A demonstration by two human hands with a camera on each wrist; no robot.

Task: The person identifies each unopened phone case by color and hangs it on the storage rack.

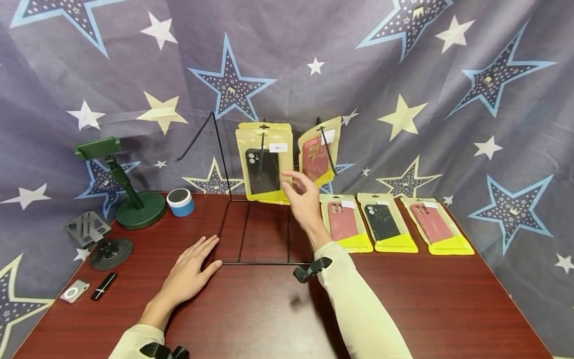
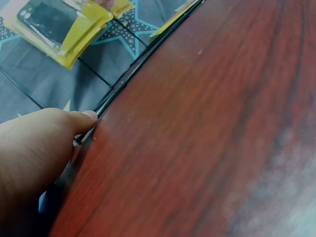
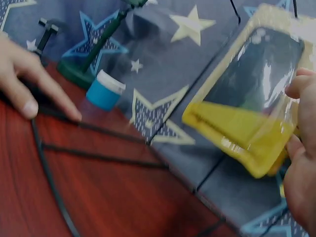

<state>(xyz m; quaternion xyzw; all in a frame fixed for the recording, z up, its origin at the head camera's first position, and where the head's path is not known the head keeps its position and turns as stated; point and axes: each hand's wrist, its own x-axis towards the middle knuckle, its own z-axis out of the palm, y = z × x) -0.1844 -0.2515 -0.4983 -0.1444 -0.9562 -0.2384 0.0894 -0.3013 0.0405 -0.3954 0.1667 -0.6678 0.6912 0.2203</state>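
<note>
A black wire display rack (image 1: pixel 217 149) stands on the table. From its middle hook hangs a yellow-edged pouch with a black phone case (image 1: pixel 264 169) inside, and another pouch shows behind it. My right hand (image 1: pixel 306 199) pinches this front pouch by its right edge, thumb in front and fingers behind, as the right wrist view shows. On the right hook hangs a pouch with a pink phone case (image 1: pixel 316 158), slightly turned. My left hand (image 1: pixel 190 271) rests at the front left corner of the rack's base, fingers extended, thumb (image 2: pixel 84 118) against the wire. The left hook is bare.
Right of the rack lie pouches with a pink case (image 1: pixel 344 227), a black case (image 1: pixel 383 222) and another pink case (image 1: pixel 432 224). At left are a green phone stand (image 1: pixel 141 207), a blue-and-white round container (image 1: pixel 181 203), a dark folding stand (image 1: pixel 112 254) and two small items.
</note>
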